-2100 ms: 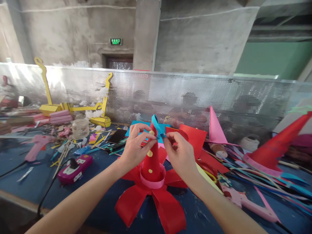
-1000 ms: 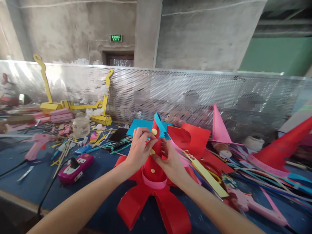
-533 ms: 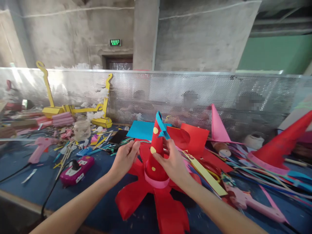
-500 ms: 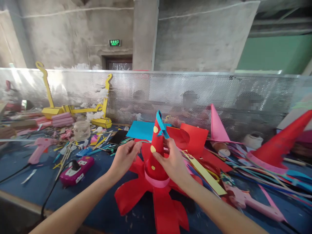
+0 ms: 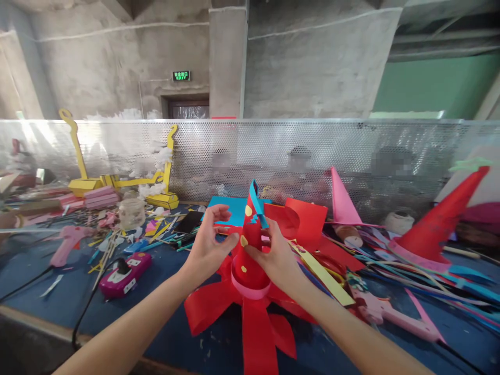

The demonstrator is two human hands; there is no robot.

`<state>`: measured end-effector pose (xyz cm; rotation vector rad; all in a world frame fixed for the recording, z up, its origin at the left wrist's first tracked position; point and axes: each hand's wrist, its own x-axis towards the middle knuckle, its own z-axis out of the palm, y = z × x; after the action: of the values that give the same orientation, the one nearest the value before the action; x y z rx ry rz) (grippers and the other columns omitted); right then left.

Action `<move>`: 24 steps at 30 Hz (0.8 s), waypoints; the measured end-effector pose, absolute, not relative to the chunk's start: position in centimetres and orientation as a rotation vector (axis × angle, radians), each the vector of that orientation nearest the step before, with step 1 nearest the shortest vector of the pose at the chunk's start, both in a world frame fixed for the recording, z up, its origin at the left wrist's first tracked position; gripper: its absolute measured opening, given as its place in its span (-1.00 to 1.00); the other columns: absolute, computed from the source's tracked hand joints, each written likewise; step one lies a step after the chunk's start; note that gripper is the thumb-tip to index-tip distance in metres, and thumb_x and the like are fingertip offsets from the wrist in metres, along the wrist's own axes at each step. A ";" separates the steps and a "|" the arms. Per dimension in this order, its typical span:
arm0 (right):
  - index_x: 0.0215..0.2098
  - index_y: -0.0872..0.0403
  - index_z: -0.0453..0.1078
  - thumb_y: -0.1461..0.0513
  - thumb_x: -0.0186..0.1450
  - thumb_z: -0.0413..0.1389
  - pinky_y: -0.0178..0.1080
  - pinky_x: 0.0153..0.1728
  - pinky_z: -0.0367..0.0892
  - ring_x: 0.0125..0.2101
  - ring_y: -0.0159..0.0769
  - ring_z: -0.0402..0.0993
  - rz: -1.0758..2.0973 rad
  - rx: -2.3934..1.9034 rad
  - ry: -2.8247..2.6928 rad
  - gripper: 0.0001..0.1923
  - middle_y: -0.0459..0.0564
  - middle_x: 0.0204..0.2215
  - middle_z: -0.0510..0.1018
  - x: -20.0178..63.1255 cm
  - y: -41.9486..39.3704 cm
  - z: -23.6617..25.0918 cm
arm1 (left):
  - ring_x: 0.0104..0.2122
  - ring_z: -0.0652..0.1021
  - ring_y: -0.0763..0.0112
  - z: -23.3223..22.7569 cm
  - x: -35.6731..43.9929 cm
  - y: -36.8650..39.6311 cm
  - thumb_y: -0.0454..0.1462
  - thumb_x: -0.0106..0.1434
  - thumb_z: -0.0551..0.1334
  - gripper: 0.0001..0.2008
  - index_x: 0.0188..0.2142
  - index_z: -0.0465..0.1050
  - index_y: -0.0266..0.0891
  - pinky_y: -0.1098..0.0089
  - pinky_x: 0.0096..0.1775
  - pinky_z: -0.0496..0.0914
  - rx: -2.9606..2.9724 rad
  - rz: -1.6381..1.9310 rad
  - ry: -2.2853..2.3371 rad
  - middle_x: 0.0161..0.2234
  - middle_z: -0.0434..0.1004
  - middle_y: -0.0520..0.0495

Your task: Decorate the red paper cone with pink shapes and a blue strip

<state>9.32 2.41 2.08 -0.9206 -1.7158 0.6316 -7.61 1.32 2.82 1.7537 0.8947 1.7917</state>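
In front of me stands a red cone hat (image 5: 253, 263) with yellow dots, a pink band round its foot and a blue strip (image 5: 255, 203) at its tip. Wide red looped strips (image 5: 260, 338) spread out from beneath it over the table. My right hand (image 5: 275, 250) grips the cone's right side, thumb across the front. Just left of the cone, my left hand (image 5: 213, 239) is open, its fingers apart and curved. Its thumb comes close to the cone; whether it touches I cannot tell.
A purple power strip (image 5: 125, 275) and a pink glue gun (image 5: 67, 245) lie to the left. Another pink glue gun (image 5: 394, 312) lies right, near a second red cone (image 5: 439, 221) and a pink cone (image 5: 344, 200). A perforated metal screen (image 5: 265, 140) borders the table's back.
My left hand has opened from a pinch and its fingers have spread beside the cone. The right hand keeps its grip on the cone. The view has tilted slightly upward.
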 end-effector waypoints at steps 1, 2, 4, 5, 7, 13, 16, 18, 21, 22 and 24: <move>0.06 0.01 0.19 0.11 0.15 0.22 0.05 -0.11 0.46 -0.08 -0.04 0.51 0.707 -0.897 -1.714 -0.45 0.13 -0.05 0.52 9.5 2.5 1.9 | 0.05 0.40 0.20 3.0 -7.5 1.5 -0.29 0.10 0.33 -0.49 0.03 0.23 -0.17 0.28 -0.10 0.40 1.728 1.737 0.909 -0.01 0.35 -0.19; 0.06 0.01 0.19 0.11 0.14 0.24 0.03 -0.12 0.48 -0.08 -0.05 0.51 0.780 -0.871 -1.715 -0.44 0.12 -0.06 0.52 9.7 2.6 1.8 | 0.10 0.38 0.15 3.2 -7.5 1.7 -0.29 0.06 0.35 -0.43 0.05 0.21 -0.17 0.25 -0.08 0.40 1.693 1.666 0.923 0.04 0.34 -0.23; 0.04 -0.02 0.21 0.14 0.14 0.27 0.01 -0.13 0.49 -0.07 -0.07 0.52 0.895 -0.794 -1.736 -0.45 0.08 -0.08 0.53 10.0 3.0 1.5 | 0.11 0.40 0.10 3.6 -7.6 2.2 -0.29 0.01 0.37 -0.33 0.10 0.18 -0.17 0.19 -0.06 0.40 1.627 1.471 0.894 0.12 0.31 -0.27; 0.02 -0.04 0.22 0.16 0.14 0.27 0.00 -0.11 0.48 -0.06 -0.09 0.52 0.940 -0.748 -1.753 -0.48 0.06 -0.08 0.54 10.2 3.2 1.5 | 0.07 0.43 0.09 3.7 -7.7 2.5 -0.30 -0.01 0.38 -0.31 0.11 0.19 -0.16 0.16 -0.05 0.40 1.614 1.356 0.847 0.13 0.33 -0.27; -0.06 -0.05 0.28 0.19 0.14 0.27 0.01 -0.06 0.46 -0.07 -0.12 0.53 1.005 -0.665 -1.775 -0.57 0.02 -0.10 0.56 10.5 3.5 1.6 | 0.00 0.50 0.12 3.8 -8.0 3.2 -0.32 -0.01 0.40 -0.35 0.09 0.27 -0.19 0.14 -0.03 0.39 1.637 1.133 0.715 0.09 0.41 -0.25; -0.07 -0.05 0.35 0.12 0.14 0.30 0.04 0.01 0.42 0.04 -0.08 0.46 1.068 -0.629 -1.775 -0.59 0.05 0.00 0.51 11.6 4.1 2.4 | -0.06 0.54 0.16 3.2 -8.0 4.9 -0.30 -0.01 0.47 -0.41 0.02 0.36 -0.23 0.16 -0.02 0.38 1.691 0.973 0.514 -0.01 0.51 -0.19; -0.09 -0.04 0.33 0.08 0.14 0.29 -0.01 -0.03 0.42 0.03 -0.11 0.41 0.996 -0.707 -1.711 -0.59 0.05 0.01 0.45 11.9 3.9 2.6 | -0.12 0.55 0.20 3.3 -7.9 4.8 -0.30 -0.01 0.48 -0.38 0.05 0.35 -0.23 0.18 -0.06 0.40 1.684 1.015 0.542 -0.06 0.54 -0.17; -0.15 -0.02 0.31 0.06 0.14 0.28 -0.07 -0.12 0.43 -0.10 -0.17 0.42 0.815 -0.766 -1.660 -0.62 0.02 -0.08 0.43 11.7 3.6 2.6 | -0.16 0.56 0.24 3.6 -7.9 4.5 -0.30 0.00 0.47 -0.38 0.05 0.34 -0.23 0.19 -0.09 0.43 1.679 1.050 0.575 -0.10 0.55 -0.15; -0.28 -0.01 0.26 0.02 0.18 0.25 -0.17 -0.30 0.36 -0.37 -0.30 0.32 0.512 -0.849 -1.670 -0.67 -0.11 -0.35 0.34 10.8 3.0 2.7 | -0.19 0.56 0.25 3.9 -7.9 4.3 -0.29 0.03 0.45 -0.43 0.03 0.33 -0.21 0.20 -0.14 0.46 1.714 1.101 0.596 -0.12 0.54 -0.14; -0.32 -0.02 0.23 0.01 0.19 0.24 -0.18 -0.34 0.34 -0.42 -0.31 0.27 0.424 -0.871 -1.688 -0.67 -0.14 -0.41 0.31 10.3 2.8 2.7 | -0.19 0.57 0.25 3.9 -7.8 4.3 -0.29 0.04 0.44 -0.45 0.01 0.34 -0.21 0.21 -0.15 0.46 1.743 1.117 0.596 -0.12 0.54 -0.15; -0.36 -0.02 0.18 -0.02 0.22 0.20 -0.18 -0.37 0.30 -0.45 -0.30 0.25 0.267 -0.908 -1.706 -0.66 -0.14 -0.44 0.29 9.6 2.7 2.8 | -0.19 0.57 0.24 3.8 -7.7 4.2 -0.28 0.06 0.43 -0.48 0.01 0.34 -0.20 0.20 -0.16 0.48 1.804 1.143 0.611 -0.11 0.53 -0.16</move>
<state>9.55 2.74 2.84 -0.9076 -1.7056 0.2671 -7.68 4.19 3.81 1.8035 0.6115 1.1430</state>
